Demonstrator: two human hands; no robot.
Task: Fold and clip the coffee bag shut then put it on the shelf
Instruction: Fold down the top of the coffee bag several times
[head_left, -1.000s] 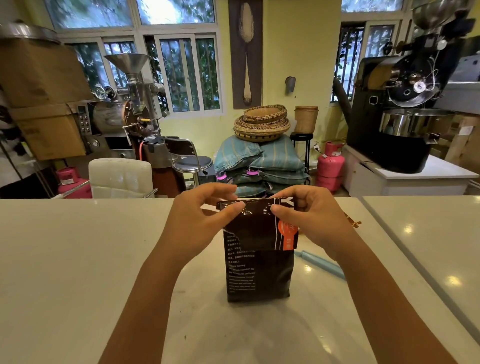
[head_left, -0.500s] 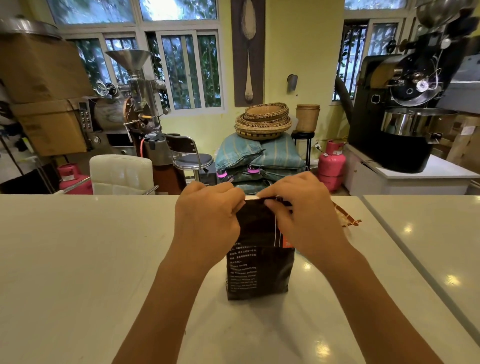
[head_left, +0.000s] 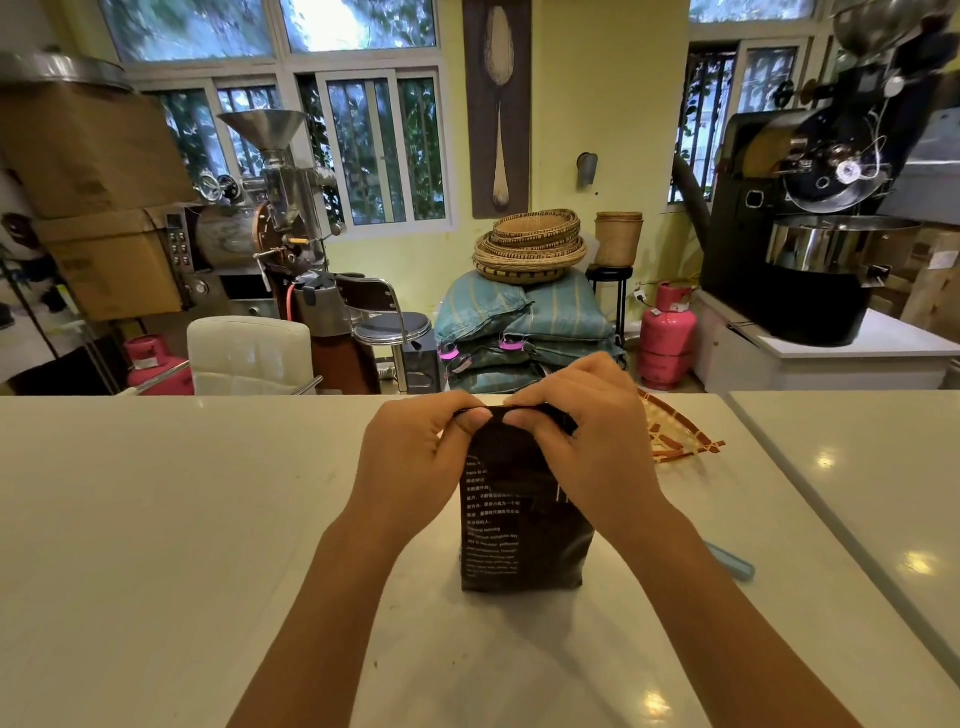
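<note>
Head view: the coffee bag (head_left: 524, 525) stands upright on the white counter (head_left: 156, 519), near centre. The left hand (head_left: 415, 462) and right hand (head_left: 587, 447) both pinch its rolled top edge. Its crinkly foil looks slippery, so hold the fold firmly; a blue clip (head_left: 730, 560) lies just right

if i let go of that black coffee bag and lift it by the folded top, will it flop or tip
The coffee bag stands upright on its flat base on the counter, so it probably won't tip. Its lower body looks filled and squared, likely fairly firm and weighty. The top bends easily under both hands, so an unclipped fold may spring open.
</note>
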